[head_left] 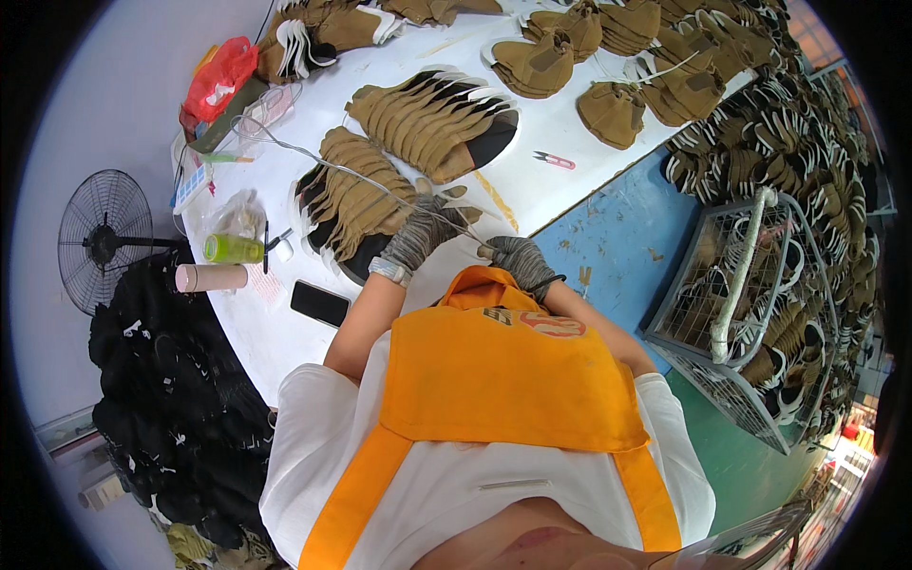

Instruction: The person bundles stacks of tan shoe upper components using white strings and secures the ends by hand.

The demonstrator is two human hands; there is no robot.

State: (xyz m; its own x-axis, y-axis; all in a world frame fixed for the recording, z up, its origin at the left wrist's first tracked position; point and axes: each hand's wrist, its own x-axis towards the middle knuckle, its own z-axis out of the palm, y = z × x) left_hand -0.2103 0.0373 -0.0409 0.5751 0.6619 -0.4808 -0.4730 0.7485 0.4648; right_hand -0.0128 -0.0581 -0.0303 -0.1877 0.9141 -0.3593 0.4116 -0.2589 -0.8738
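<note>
Cord (302, 153), thin and pale, slants across a white work surface (556, 114), its long axis running from near the left edge inward to the gloved hands of a worker in an orange apron (513, 380). The near end points into the narrow gap between the hands, by the near edge. The left hand (425, 231), in grey knit, is curled against the nearer stack of brown uppers (366, 211), fingers bunched where the cord passes; the right hand (521, 258), also curled, sits just beside it. From this side of the room, an onlooker cannot tell whether either is closed on the cord.

The nearer stack turns its pale tips toward the surface's left edge. Behind it lies the farther stack (418, 123), its pale tips toward the far edge. Pink-handled snips (554, 160) lie near the right edge, blades pointing left. A black phone (320, 304), a pink cylinder (211, 277) and a green container (233, 249) line the left edge, beyond which stands 1 black fan (104, 242). Past the right edge, 1 wire basket (730, 304) holds more uppers.
</note>
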